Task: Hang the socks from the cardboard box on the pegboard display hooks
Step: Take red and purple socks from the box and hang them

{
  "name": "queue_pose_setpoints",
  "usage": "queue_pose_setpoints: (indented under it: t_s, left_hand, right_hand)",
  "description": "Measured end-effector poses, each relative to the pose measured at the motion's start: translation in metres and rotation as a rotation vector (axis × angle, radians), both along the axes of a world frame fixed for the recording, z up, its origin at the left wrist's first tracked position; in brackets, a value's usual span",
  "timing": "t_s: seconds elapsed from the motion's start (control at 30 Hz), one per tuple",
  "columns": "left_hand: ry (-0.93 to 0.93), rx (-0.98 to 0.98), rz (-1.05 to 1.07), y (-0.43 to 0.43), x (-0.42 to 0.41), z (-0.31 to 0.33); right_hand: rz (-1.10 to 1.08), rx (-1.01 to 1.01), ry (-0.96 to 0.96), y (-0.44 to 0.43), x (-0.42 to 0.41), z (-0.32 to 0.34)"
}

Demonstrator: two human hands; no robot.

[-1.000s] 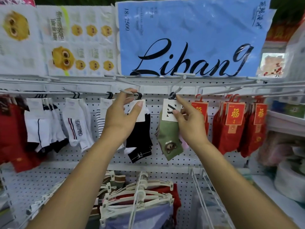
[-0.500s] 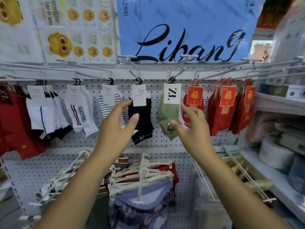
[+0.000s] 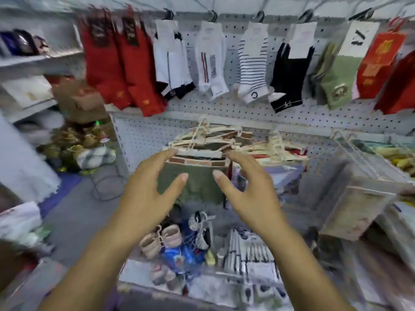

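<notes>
Sock labels (image 3: 301, 39) blur unreadable; the top edge crops the hooks (image 3: 211, 7)

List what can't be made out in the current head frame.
All in the head view:
- Pegboard hooks: cut off by the top edge, only their ends show.
- Label card on the black socks: print lost to motion blur.
- Red socks at far right: cut by the right edge.
- Cardboard box: not identifiable, the left shelves are blurred.

Both hands empty, left hand (image 3: 146, 194) and right hand (image 3: 251, 194) spread in front of hangers (image 3: 202, 142); socks (image 3: 289, 72) hang along the pegboard (image 3: 247, 108) above.
</notes>
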State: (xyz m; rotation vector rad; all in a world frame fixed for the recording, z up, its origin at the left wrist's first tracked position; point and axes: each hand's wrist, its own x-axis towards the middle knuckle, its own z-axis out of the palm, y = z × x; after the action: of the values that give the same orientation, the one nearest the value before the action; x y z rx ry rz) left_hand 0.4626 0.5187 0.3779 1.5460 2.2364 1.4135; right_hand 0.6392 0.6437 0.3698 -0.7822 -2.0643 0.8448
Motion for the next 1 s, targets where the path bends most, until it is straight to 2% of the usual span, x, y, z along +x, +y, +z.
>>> queue_pose_setpoints:
  t_s: [0.17, 0.27, 0.5, 0.77, 1.0]
  left_hand:
    - [0.037, -0.127, 0.22, -0.132, -0.053, -0.06]
    - [-0.037, -0.227, 0.38, -0.204, -0.065, -0.092]
    - [-0.275, -0.272, 0.749, -0.338, -0.063, -0.148]
    - [-0.451, -0.373, 1.079, -0.411, -0.069, -0.186]
    - [-0.624, -0.366, 1.21, -0.42, -0.154, -0.214]
  right_hand:
    - [0.219, -0.007, -0.178, -0.093, -0.08, -0.054]
    - [0.353, -0.057, -0.243, -0.146, -0.116, -0.086]
    - [0.695, -0.057, -0.405, -0.229, -0.17, -0.144]
    - [0.992, -0.05, -0.611, -0.282, -0.262, -0.184]
    - [1.044, -0.105, -0.71, -0.283, -0.388, -0.227]
